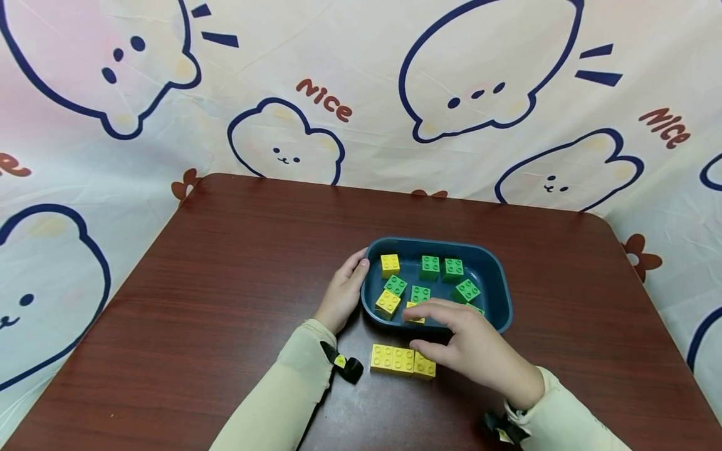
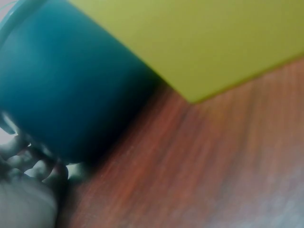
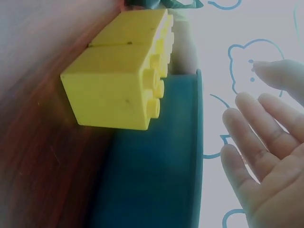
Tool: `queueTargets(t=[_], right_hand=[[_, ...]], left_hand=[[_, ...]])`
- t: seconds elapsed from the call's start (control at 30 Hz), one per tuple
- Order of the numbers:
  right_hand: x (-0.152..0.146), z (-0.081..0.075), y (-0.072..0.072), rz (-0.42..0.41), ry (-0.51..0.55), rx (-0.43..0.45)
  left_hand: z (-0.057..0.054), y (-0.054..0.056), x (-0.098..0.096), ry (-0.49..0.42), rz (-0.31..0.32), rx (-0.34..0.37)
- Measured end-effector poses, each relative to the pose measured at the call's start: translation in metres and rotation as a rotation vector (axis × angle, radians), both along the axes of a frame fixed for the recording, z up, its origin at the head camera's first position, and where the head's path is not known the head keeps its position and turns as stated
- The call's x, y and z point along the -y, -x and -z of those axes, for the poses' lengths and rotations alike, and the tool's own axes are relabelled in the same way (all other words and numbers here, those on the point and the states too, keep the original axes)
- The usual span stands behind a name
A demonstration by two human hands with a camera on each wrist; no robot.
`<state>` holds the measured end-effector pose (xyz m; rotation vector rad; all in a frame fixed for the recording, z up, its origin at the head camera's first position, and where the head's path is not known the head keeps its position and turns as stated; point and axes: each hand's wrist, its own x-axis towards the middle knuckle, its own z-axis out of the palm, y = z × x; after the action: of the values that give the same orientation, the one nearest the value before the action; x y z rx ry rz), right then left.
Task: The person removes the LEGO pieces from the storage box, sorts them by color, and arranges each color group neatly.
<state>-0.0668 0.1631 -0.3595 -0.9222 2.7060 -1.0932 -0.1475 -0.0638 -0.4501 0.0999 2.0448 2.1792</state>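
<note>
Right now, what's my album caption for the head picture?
Left hand holds blue tray; open right hand hovers near yellow brick row.

A reddish-brown desk [image 1: 271, 282] with streaked wood grain and rounded far corners carries a dark blue tray [image 1: 501, 282], rectangular with curved corners and a raised rim, set flat on its surface. On the tray's near side, a short strip of wood away, three yellow toy bricks [image 1: 402, 361] lie studs up in a row. A pale sheen spreads across the desk's near part.
</note>
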Motion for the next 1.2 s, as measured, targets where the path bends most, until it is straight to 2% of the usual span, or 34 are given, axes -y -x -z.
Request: queueTargets(t=[0.37,0.5,0.73,1.2], right_hand=[[0.006,0.0,0.021,0.019,0.042,-0.019],[0.008,0.003,0.029,0.021,0.054,0.001],[0.012,0.003,0.042,0.033,0.04,0.047],[0.021,-0.002,0.062,0.064,0.009,0.057]], left_hand=[[0.001,0.001,0.0,0.01,0.001,0.002],[0.001,0.001,0.0,0.008,0.0,0.005],[0.001,0.001,0.0,-0.001,-0.001,-0.001],[0.001,0.002,0.001,-0.008,0.003,0.008]])
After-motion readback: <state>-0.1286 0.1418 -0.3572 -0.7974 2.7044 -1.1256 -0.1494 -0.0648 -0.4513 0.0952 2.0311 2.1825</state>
